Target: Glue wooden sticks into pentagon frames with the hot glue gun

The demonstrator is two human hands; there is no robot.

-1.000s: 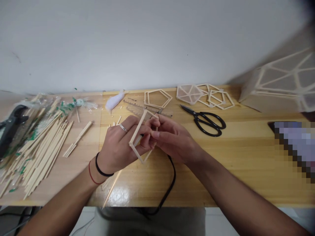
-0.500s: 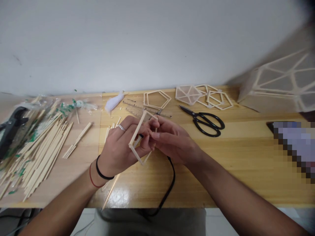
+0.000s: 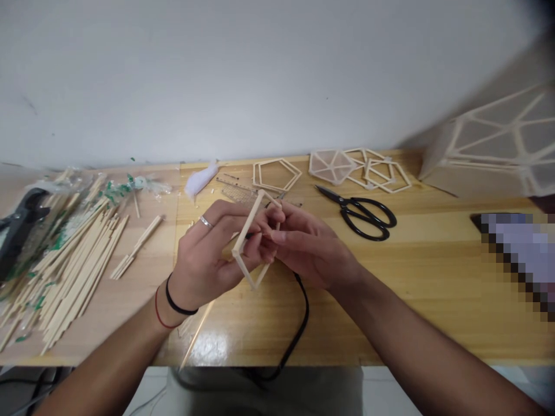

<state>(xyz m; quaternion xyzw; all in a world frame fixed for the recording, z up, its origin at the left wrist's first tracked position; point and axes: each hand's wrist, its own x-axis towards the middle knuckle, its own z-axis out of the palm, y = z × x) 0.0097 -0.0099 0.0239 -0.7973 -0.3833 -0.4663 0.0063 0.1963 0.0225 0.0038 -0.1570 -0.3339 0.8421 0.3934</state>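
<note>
In front of me, both hands close around a pentagon frame (image 3: pixel 248 224) of pale wooden sticks, tilted up off the table. My left hand (image 3: pixel 212 245), with a ring and two wrist bands, has its fingers pinched together by the frame's right side. There my right hand (image 3: pixel 312 242) meets them, thumb and fingers pressed on the frame's edge. The fingers hide what lies between their tips. A small dark bit shows by my left thumb; its kind is unclear. A black cord (image 3: pixel 303 312) runs down from under my hands past the table edge.
Left lie loose wooden sticks (image 3: pixel 82 271), a short stick bundle (image 3: pixel 136 248) and a black tool (image 3: pixel 21 225). Behind are a clear ruler (image 3: pixel 236 192), a pentagon frame (image 3: pixel 298 171), a covered panel (image 3: pixel 332 167) and black scissors (image 3: pixel 368 216). A covered stick structure (image 3: pixel 494 144) stands right.
The frame has shifted slightly right and up. My left wrist has drawn a little to the left and turned slightly; my right hand has barely moved. Both keep their pinch.
</note>
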